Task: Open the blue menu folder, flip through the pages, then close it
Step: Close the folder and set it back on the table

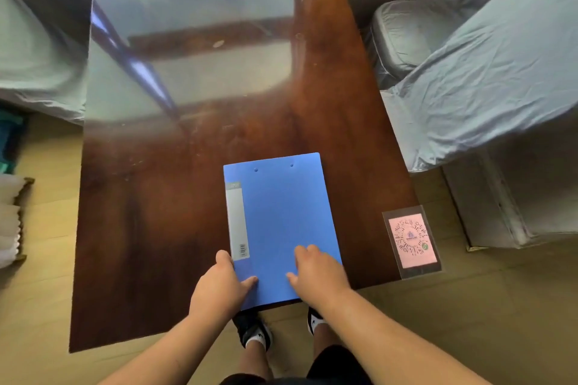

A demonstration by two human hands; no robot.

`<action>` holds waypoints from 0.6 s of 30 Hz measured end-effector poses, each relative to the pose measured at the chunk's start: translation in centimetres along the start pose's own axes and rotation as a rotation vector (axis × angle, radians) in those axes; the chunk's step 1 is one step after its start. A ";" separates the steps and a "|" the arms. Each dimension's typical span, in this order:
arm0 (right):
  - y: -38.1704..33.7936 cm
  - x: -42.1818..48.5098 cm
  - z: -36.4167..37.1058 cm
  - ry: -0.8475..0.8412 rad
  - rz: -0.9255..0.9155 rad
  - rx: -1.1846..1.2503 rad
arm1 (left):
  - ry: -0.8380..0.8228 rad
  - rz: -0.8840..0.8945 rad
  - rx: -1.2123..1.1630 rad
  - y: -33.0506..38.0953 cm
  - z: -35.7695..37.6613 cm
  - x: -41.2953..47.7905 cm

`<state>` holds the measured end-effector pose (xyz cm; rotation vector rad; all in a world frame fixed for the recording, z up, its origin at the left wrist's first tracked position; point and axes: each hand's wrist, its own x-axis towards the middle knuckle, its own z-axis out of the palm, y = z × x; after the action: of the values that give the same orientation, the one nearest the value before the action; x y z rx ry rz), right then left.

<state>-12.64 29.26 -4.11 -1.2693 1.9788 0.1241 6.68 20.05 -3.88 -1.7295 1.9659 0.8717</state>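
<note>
The blue menu folder [278,216] lies closed and flat at the near edge of a dark wooden table [150,228], its grey spine label on the left. My left hand [219,284] grips the folder's near left corner, thumb on top of the cover. My right hand [316,272] rests flat on the near right part of the cover with fingers spread. Both hands hide the folder's near edge in part.
A pink QR code card in a clear sleeve [412,241] sits at the table's near right corner. Seats draped in grey cloth [488,78] stand to the right and far left. The table's far half is glossy with reflections. My shoes show below the table edge.
</note>
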 end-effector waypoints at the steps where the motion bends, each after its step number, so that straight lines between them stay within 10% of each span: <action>1: -0.1 0.0 0.5 0.017 0.011 0.006 | 0.011 0.011 0.028 0.2 0.0 0.1; 18: 9.5 -1.5 -3.2 0.031 0.152 0.075 | -0.064 0.215 0.194 8.9 2.9 0.0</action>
<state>-21.77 33.68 -3.79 -1.0789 2.0857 0.1044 -2.37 22.42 -4.18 -1.3855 2.1435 0.7655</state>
